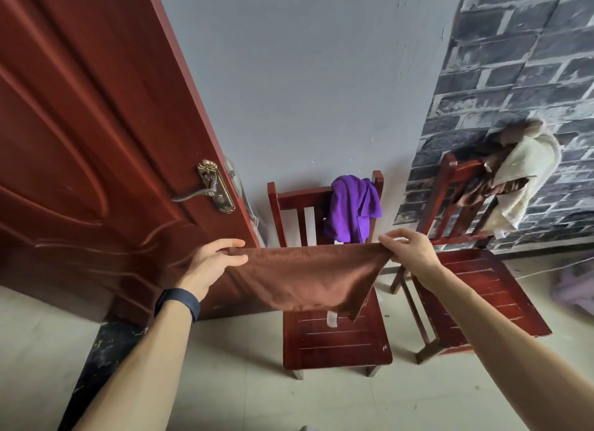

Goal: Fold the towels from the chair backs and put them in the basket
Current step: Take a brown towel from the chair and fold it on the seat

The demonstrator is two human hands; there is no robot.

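Note:
A brown towel hangs stretched in the air in front of me, above the seat of the middle wooden chair. My left hand pinches its upper left corner and my right hand pinches its upper right corner. A purple towel is draped over the right side of that chair's back. On the back of the second chair, to the right, hang a cream towel and a brownish cloth. A blurred lilac shape lies at the right edge.
A dark red door with a brass handle stands open on the left, close to my left hand. Behind the chairs are a grey wall and a brick-pattern wall. The floor is pale tile.

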